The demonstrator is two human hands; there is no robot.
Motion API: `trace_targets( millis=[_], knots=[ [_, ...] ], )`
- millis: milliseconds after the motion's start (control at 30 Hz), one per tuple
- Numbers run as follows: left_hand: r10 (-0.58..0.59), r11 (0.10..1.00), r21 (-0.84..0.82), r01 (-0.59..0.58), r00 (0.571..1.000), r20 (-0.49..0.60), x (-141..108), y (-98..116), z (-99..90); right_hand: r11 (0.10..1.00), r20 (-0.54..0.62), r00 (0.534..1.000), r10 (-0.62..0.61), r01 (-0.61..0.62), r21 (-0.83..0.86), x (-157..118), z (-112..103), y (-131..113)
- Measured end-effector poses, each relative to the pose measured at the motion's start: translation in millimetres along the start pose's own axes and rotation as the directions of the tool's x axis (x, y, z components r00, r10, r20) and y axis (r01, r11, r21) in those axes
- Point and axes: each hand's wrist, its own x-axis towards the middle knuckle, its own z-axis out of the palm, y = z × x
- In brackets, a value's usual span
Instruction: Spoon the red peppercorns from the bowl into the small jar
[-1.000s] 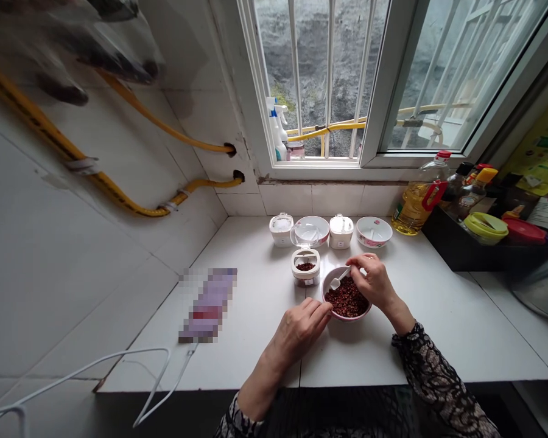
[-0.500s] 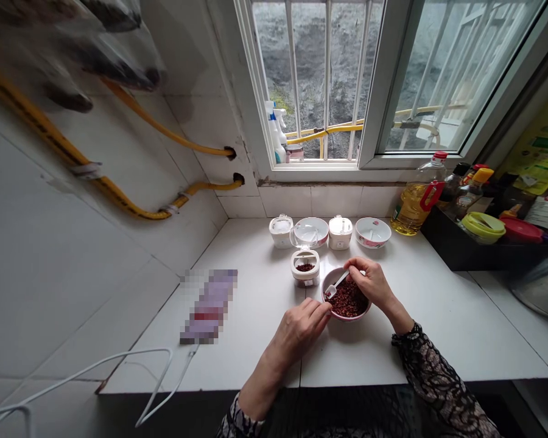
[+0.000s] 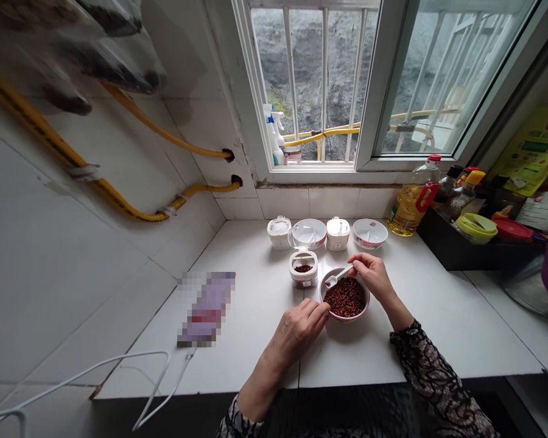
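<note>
A pink-rimmed bowl (image 3: 346, 300) of dark red peppercorn-like pieces stands on the white counter. My left hand (image 3: 302, 326) grips the bowl's near left rim between thumb and fingers. Above the bowl's right side, my right hand (image 3: 369, 272) pinches the handle of a small white spoon (image 3: 332, 281). The spoon's scoop is over the bowl's upper left part, with a little red in it. Just left of the bowl is an open jar (image 3: 303, 278) with similar dark pieces inside, its clear lid raised.
Behind stand two white lidded jars (image 3: 279, 236) (image 3: 338, 236) and two patterned bowls (image 3: 315, 235) (image 3: 369, 235). An oil bottle (image 3: 405, 207) and a black condiment box (image 3: 447, 246) are at the right. A blurred purple item (image 3: 206, 310) with a white cable (image 3: 164, 371) lies left.
My right hand has lifted the spoon slightly, and its handle now lies flatter above the pieces. My left hand stays at the bowl's rim. The view has shifted slightly.
</note>
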Motion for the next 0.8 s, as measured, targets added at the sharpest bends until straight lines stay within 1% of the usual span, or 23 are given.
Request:
trace_targets(
  millis=[100,200,267,333,367,400,433,467,500,533,567,600,633,667,733,800],
  knots=[
    [-0.004,1.0,-0.001,0.004,1.0,0.002,0,0,0.5,0.997,-0.024,0.999,-0.026,0.028,0.076,2,5,-3],
    [-0.001,1.0,0.011,0.001,1.0,-0.011,1,0,0.9,0.989,-0.05,0.993,-0.111,0.115,0.094,3,15,-10],
    [0.002,1.0,0.019,-0.001,1.0,-0.024,1,0,1.3,0.978,-0.073,0.978,-0.197,0.202,0.06,3,22,-16],
    [0.0,1.0,0.025,0.001,1.0,-0.031,1,1,1.8,0.951,-0.087,0.947,-0.31,0.308,-0.029,2,29,-20],
    [-0.002,1.0,0.028,0.003,0.999,-0.033,1,1,2.1,0.921,-0.078,0.92,-0.384,0.376,-0.101,1,33,-21],
    [-0.004,1.0,0.03,0.005,0.999,-0.032,1,1,2.5,0.87,-0.046,0.881,-0.471,0.456,-0.186,-1,36,-22],
    [-0.006,0.999,0.031,0.007,1.0,-0.03,1,1,2.9,0.796,0.012,0.829,-0.559,0.541,-0.27,-2,38,-22],
    [-0.008,0.999,0.033,0.009,1.0,-0.027,1,1,3.2,0.705,0.091,0.767,-0.635,0.623,-0.339,-3,40,-22],
    [-0.011,0.999,0.034,0.012,1.0,-0.022,0,1,3.5,0.611,0.173,0.704,-0.689,0.693,-0.384,-4,41,-21],
    [-0.012,0.999,0.036,0.013,1.0,-0.018,0,0,3.8,0.534,0.239,0.65,-0.722,0.742,-0.404,-4,40,-21],
    [-0.012,0.999,0.039,0.012,1.0,-0.016,0,0,3.9,0.49,0.273,0.616,-0.739,0.769,-0.41,-4,38,-22],
    [-0.011,0.999,0.041,0.011,1.0,-0.013,0,0,4.0,0.48,0.267,0.607,-0.749,0.774,-0.414,-4,35,-22],
    [-0.008,0.999,0.042,0.009,1.0,-0.012,0,0,3.9,0.496,0.231,0.618,-0.751,0.76,-0.419,-3,30,-23],
    [-0.006,0.999,0.041,0.007,1.0,-0.01,0,0,3.7,0.53,0.173,0.64,-0.749,0.735,-0.423,-2,24,-24],
    [-0.006,0.999,0.032,0.006,1.0,-0.008,0,0,3.1,0.614,0.076,0.706,-0.704,0.659,-0.435,1,10,-25],
    [-0.011,1.0,0.018,0.011,1.0,-0.006,0,0,2.0,0.659,0.074,0.752,-0.655,0.617,-0.431,3,-2,-23]
  ],
)
